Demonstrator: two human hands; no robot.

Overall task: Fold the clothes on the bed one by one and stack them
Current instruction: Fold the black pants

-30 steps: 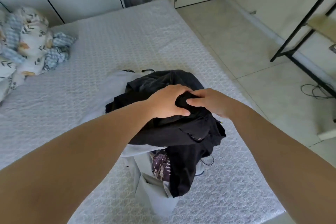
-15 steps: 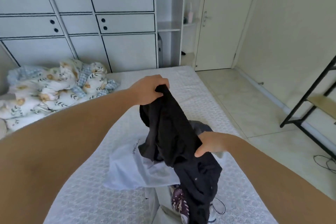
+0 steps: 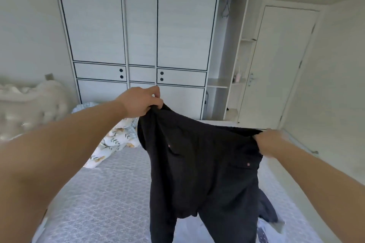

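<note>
Above the grey bed (image 3: 102, 199) the black trousers (image 3: 201, 173) hang spread, legs dangling; my left hand (image 3: 141, 102) pinches one waistband corner high, my right hand (image 3: 269, 142), blurred, clutches the other corner lower down.

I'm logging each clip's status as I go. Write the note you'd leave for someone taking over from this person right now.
Left hand: shut on one top corner of the black trousers.
Right hand: shut on the other top corner, lower than the left.
The trousers hang spread between the hands, above the bed; their legs run out of the bottom of the picture.
A few more clothes show at the lower right on the bed, mostly hidden by the trousers.
Done: one garment picked up and opened out.
Left: fold it, lay it down, then fold and stack the rest. No folded stack shows in view.
</note>
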